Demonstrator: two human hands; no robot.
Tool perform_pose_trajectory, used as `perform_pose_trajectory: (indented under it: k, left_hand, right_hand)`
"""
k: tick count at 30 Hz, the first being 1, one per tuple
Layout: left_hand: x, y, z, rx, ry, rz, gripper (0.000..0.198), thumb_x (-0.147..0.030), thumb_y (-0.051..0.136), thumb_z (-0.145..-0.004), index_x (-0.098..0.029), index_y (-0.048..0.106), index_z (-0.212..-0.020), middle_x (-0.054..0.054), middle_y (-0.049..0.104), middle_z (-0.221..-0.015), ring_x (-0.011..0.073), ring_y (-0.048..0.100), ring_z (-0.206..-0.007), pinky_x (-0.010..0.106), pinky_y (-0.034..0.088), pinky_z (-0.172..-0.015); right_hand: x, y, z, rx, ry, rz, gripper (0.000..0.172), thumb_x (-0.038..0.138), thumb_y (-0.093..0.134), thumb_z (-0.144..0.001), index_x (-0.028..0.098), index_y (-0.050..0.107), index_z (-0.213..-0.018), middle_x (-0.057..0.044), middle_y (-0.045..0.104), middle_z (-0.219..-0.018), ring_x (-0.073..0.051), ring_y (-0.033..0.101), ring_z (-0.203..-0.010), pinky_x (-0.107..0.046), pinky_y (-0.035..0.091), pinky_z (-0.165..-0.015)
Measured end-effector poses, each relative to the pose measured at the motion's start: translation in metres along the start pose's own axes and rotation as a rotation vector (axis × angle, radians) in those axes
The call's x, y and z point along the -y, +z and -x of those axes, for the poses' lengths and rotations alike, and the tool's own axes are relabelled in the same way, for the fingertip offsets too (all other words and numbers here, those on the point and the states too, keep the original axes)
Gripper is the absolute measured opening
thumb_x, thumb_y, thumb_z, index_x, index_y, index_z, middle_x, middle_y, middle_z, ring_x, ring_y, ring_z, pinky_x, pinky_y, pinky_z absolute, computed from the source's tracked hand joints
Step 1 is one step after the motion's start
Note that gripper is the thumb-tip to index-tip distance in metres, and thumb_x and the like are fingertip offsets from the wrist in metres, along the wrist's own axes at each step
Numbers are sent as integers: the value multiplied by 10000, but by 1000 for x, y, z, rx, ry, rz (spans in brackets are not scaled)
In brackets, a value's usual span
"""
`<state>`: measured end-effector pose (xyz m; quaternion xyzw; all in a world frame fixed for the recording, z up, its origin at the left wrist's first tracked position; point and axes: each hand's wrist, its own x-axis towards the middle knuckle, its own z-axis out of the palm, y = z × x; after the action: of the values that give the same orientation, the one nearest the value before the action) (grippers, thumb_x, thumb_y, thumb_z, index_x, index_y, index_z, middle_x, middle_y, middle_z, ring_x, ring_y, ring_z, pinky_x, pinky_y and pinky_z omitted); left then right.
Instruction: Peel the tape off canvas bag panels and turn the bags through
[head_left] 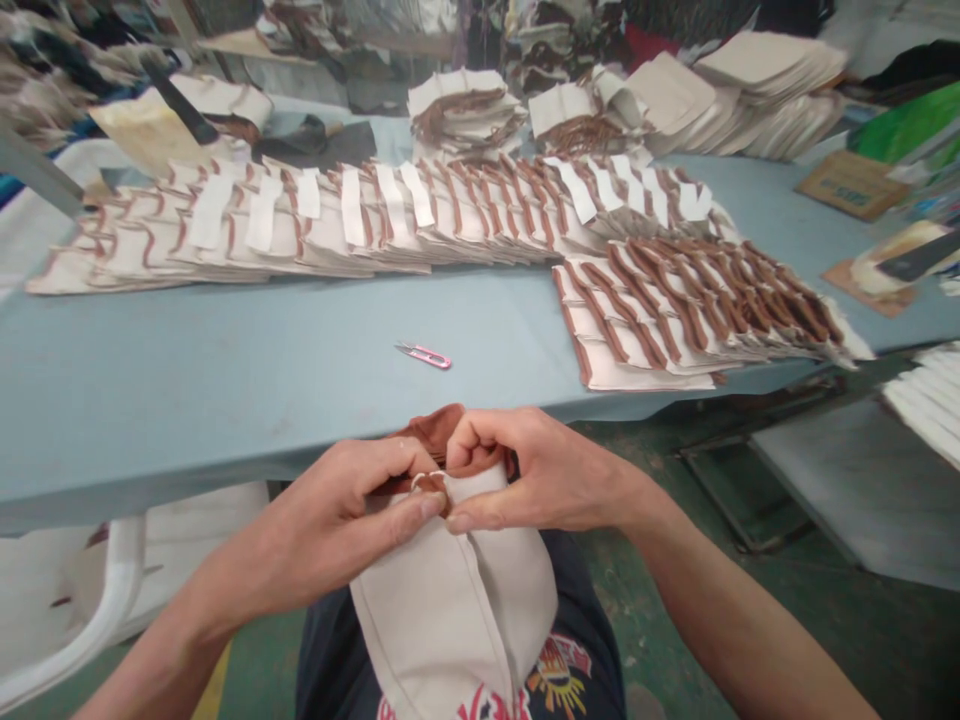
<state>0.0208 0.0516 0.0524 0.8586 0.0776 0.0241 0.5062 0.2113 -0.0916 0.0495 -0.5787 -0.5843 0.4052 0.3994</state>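
Over my lap hangs a cream fabric piece (442, 600) with a brown edge and a seam down its middle. My left hand (360, 510) pinches its upper edge between thumb and curled fingers. Close beside it, my right hand (525, 470) grips the same edge, thumb in front and fingers folded behind the cloth. The two thumbs almost touch near a small brown bit with pale thread. On the table beyond, small pink thread snips (424, 355) lie apart from both hands.
A blue-covered table (300, 340) spans the view. Across it runs a long row of overlapping cream pieces (450, 215); a brown-edged stack (675, 310) lies at the right. Further back are more fabric piles (465, 110) and a cardboard box (853, 185). A white metal tube (124, 570) stands lower left.
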Motion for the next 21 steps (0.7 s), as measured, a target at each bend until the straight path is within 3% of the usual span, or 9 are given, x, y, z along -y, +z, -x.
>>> perform_pose_trajectory:
  k: [4,10,16,21]
  left_hand:
    - [1,1,-5,-36,6,-69,308,-326,546,-1053,-190,647,-796,-32,640,-715,112,537,-626,206,401,-577]
    - [1,8,-8,-119,35,-131,166,-228,571,-1038,-220,722,-971,-21,779,-900,118,711,-778,180,507,-694]
    - [1,13,-6,-238,135,-318,123,-133,607,-1004,-231,680,-1014,-64,737,-813,72,659,-646,144,477,-619]
    - [-2,16,-1,-235,249,-413,206,-68,586,-1007,-234,638,-1116,-2,784,-981,116,756,-866,173,561,-805]
  right_hand:
    - [-6,-2,-2,-10,21,-79,273,294,880,-831,174,645,-904,35,678,-903,-106,551,-762,-229,388,-687]
    - [-6,-5,6,-19,-14,150,123,257,777,-927,166,696,-907,3,730,-885,-135,617,-788,-252,390,-732]
    - [4,-3,8,-51,19,279,87,183,703,-956,159,711,-873,-18,760,-870,-142,635,-775,-258,353,-705]
    - [8,-1,6,-82,37,273,101,147,678,-903,164,680,-803,8,712,-779,-119,575,-677,-261,320,-665]
